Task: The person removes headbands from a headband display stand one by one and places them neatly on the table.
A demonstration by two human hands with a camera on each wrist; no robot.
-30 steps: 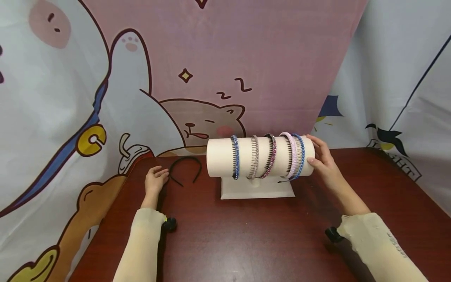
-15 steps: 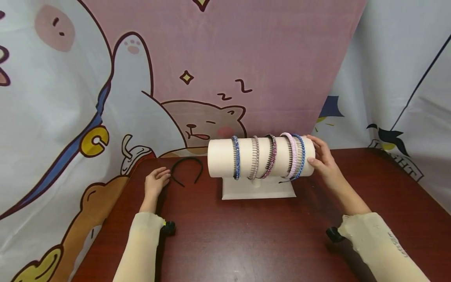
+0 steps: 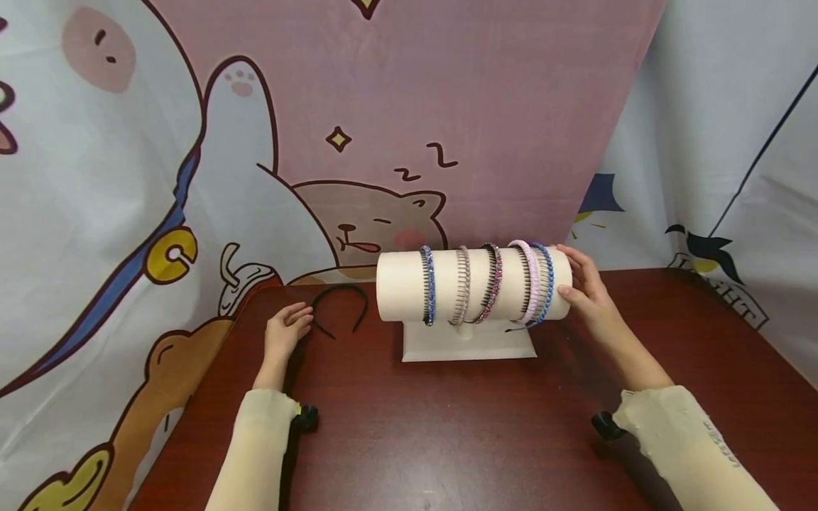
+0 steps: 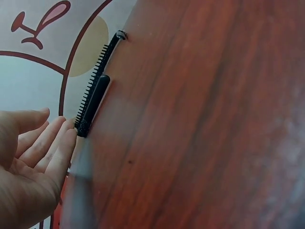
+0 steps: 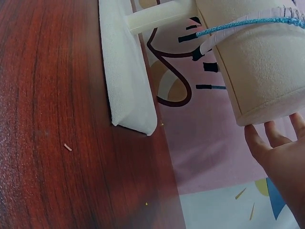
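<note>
A cream headband display roll stands on its base in the head view. Around it sit a blue headband, a silvery one, a dark pink headband, a pale pink headband and, at the right end, another blue headband. My right hand touches the roll's right end with its fingertips, spread in the right wrist view. A black toothed headband lies on the table at the left. Beside it is my left hand, palm turned up, fingers loosely extended, fingertips close to its near end.
The brown table runs up to a cartoon-printed cloth backdrop. White printed cloth hangs along the right side. Small specks lie on the table near the display base.
My left hand has shifted slightly right, bringing its fingertips closer to the black headband. The right hand and the display roll look unmoved.
</note>
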